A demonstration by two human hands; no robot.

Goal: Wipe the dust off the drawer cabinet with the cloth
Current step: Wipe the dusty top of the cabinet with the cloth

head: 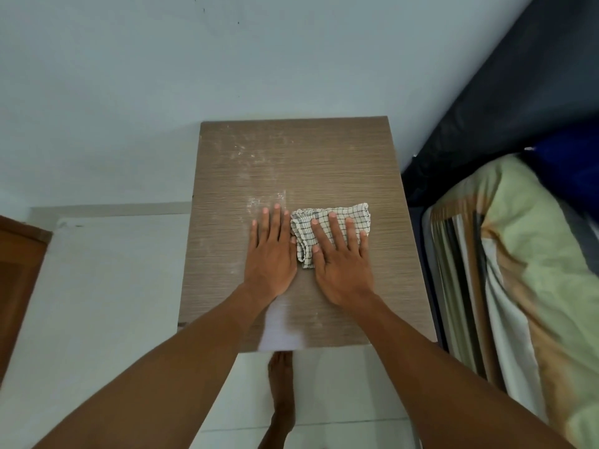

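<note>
The drawer cabinet (324, 163) shows its brown wood-grain top from above, with white dust smears at the back left and around the middle. A folded white checked cloth (353, 218) lies on the middle of the top. My right hand (340, 254) presses flat on the cloth with straight, spread fingers. My left hand (270, 251) lies flat on the bare top just left of the cloth, its fingers straight and its thumb side touching the cloth's edge.
A pale wall stands right behind the cabinet. A bed with a striped sheet and a green blanket (525, 254) runs close along the right side. White floor tiles and my bare foot (281, 384) show below the front edge. A brown wooden door (19, 280) is at far left.
</note>
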